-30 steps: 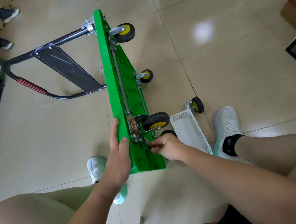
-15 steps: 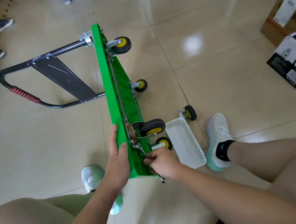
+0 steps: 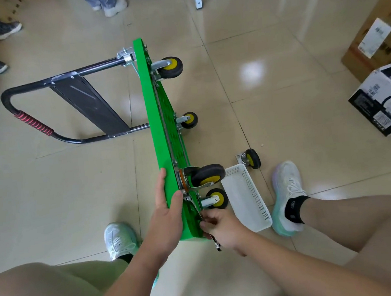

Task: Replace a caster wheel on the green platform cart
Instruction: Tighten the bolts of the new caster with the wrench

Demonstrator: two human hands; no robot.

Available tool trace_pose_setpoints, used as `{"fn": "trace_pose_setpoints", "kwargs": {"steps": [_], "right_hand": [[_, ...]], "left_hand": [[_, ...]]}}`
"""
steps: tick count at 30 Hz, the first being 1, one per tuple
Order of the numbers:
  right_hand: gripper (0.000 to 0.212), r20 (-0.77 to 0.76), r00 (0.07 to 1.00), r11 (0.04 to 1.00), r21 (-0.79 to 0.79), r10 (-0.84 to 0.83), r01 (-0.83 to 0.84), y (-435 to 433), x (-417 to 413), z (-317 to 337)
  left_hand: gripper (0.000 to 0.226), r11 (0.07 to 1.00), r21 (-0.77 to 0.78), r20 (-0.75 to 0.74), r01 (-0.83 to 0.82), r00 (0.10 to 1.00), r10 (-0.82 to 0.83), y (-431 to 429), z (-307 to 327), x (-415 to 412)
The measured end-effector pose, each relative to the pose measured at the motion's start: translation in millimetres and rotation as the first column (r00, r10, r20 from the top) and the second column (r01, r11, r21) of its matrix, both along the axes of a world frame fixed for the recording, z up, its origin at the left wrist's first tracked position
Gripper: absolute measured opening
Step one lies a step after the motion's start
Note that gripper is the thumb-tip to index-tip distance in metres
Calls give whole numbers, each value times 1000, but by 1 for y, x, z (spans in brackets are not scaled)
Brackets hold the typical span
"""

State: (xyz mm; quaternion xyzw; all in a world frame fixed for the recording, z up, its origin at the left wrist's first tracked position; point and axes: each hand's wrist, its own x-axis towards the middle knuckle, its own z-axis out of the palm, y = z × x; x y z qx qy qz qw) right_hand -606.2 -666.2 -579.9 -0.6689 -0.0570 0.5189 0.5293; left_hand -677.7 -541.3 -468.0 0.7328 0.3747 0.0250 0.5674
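Swung nearer the body, the right hand (image 3: 223,228) has drawn the wrench (image 3: 194,205) handle down, its fingers curled round it. That likely turns a bolt on the caster wheel (image 3: 207,175) just above the hand, though the fastener is unclear. The left hand (image 3: 167,213), fingers straight, steadies the green platform cart (image 3: 161,127), which stands on edge. A loose caster (image 3: 251,159) lies beyond the right hand.
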Motion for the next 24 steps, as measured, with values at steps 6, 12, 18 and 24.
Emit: {"fn": "trace_pose_setpoints", "kwargs": {"steps": [6,12,18,24], "right_hand": [[26,50,999,1000,-13,9,-9,0,-1,14],[8,76,997,996,-86,30,-23,3,1,33],[6,15,1000,993,-121,6,-4,5,0,48],[9,-65,998,985,-173,-27,15,11,3,54]], "left_hand": [[59,1000,-18,33,19,999,-18,3,-6,-2],[59,998,-44,68,34,997,-31,4,-8,-2],[59,998,-38,92,51,995,-47,6,-11,-2],[61,999,-40,96,33,995,-29,6,-13,-3]]}}
